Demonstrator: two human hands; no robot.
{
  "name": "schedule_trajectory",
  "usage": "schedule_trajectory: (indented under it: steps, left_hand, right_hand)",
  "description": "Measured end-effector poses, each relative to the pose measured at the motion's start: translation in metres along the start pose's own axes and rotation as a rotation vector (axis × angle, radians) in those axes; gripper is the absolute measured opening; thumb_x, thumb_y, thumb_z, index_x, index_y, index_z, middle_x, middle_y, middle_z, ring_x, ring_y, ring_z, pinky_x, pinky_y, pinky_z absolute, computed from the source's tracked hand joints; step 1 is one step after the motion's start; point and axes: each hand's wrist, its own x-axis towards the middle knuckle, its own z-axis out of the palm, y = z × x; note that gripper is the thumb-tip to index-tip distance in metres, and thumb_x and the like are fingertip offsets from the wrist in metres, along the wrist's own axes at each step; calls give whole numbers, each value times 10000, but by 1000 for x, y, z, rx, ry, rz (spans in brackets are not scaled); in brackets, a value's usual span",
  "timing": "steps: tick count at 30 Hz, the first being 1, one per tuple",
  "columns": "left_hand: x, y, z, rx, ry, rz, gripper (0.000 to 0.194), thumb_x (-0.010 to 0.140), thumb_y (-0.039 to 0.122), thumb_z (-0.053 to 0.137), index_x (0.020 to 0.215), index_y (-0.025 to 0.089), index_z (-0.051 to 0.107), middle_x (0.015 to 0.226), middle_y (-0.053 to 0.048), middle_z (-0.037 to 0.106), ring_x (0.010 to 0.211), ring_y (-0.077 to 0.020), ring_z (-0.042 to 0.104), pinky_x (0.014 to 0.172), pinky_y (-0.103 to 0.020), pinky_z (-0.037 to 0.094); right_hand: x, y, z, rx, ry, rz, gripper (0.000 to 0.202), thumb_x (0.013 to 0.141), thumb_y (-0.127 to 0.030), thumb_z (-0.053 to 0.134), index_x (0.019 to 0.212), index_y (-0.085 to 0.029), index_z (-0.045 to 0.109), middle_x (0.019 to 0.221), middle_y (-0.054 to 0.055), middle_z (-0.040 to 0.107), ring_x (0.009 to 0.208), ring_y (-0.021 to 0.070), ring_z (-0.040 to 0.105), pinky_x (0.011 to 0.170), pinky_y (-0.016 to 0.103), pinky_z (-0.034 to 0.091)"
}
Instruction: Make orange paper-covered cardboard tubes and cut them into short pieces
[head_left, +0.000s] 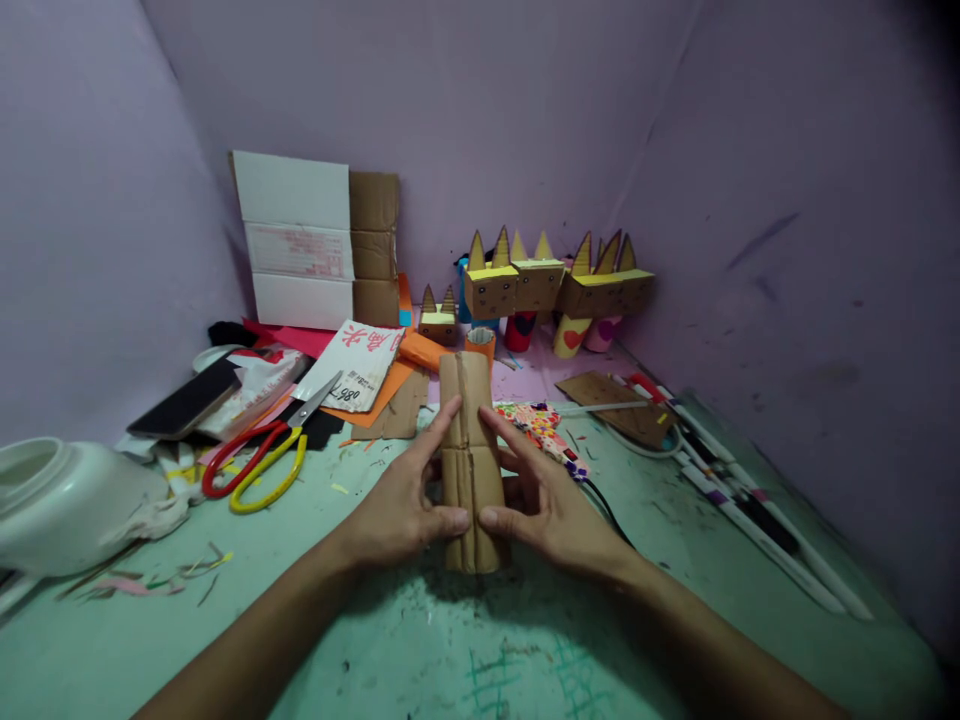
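Note:
Between my two hands is a brown cardboard tube (pixel 489 480), rolled up, with a seam running down its front. A crease crosses it around the middle. My left hand (pixel 405 500) grips its left side, thumb and forefinger pressed near the seam. From the right, my right hand (pixel 551 500) closes on it the same way, thumb low and forefinger higher. The other fingers are partly hidden behind the tube. Just beyond its top end stands an orange tube (pixel 480 345).
Scissors (pixel 259 460) with red and yellow handles lie left, near a white ceramic pot (pixel 82 505) and a dark phone-like slab (pixel 184 398). Cardboard animal figures (pixel 525 285) with pointed ears stand at the back. Pens (pixel 765 540) lie along the right wall. Paper scraps (pixel 142 585) litter the green table.

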Motion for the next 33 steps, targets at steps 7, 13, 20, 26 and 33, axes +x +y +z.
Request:
schedule_trajectory:
  steps: [7, 13, 20, 26, 33]
  left_hand:
    - [-6, 3, 11, 32, -42, -190, 1135, 685, 321, 741, 1446, 318, -101, 1500, -154, 238, 1160, -355, 505, 715, -346, 537]
    - [-3, 8, 7, -11, 58, -117, 977, 749, 451, 663, 1471, 189, 59, 1450, -144, 365, 1235, -304, 444, 961, -379, 415]
    - [5, 6, 3, 20, 151, -127, 570, 726, 418, 689, 1178, 88, 579, 1117, -146, 661, 1030, -323, 601, 838, -383, 477]
    - [2, 2, 7, 15, 174, -147, 506, 678, 358, 717, 1082, 74, 605, 1020, -147, 691, 945, -309, 635, 788, -372, 489]
    - [1, 7, 8, -16, 143, -171, 482, 693, 350, 702, 1082, 81, 610, 989, -147, 694, 917, -296, 639, 773, -370, 490]
  right_hand:
    - [7, 0, -10, 36, 284, 90, 537, 671, -503, 708, 1059, -242, 445, 805, 9, 631, 641, 155, 607, 479, 224, 446]
    - [7, -1, -10, 66, 240, 129, 622, 656, -512, 725, 1148, -206, 499, 795, 36, 656, 679, 178, 628, 556, 274, 486]
    - [5, 0, -4, -31, 100, 152, 660, 627, -498, 756, 1179, -185, 575, 690, 19, 635, 601, 141, 568, 476, 210, 390]
    - [5, 0, -3, -76, 74, 108, 645, 588, -519, 770, 1107, -158, 644, 777, 67, 671, 654, 164, 589, 506, 228, 407]
    - [5, -1, -4, -165, 85, 75, 631, 642, -569, 704, 1101, -139, 645, 749, 66, 646, 637, 163, 560, 506, 241, 417]
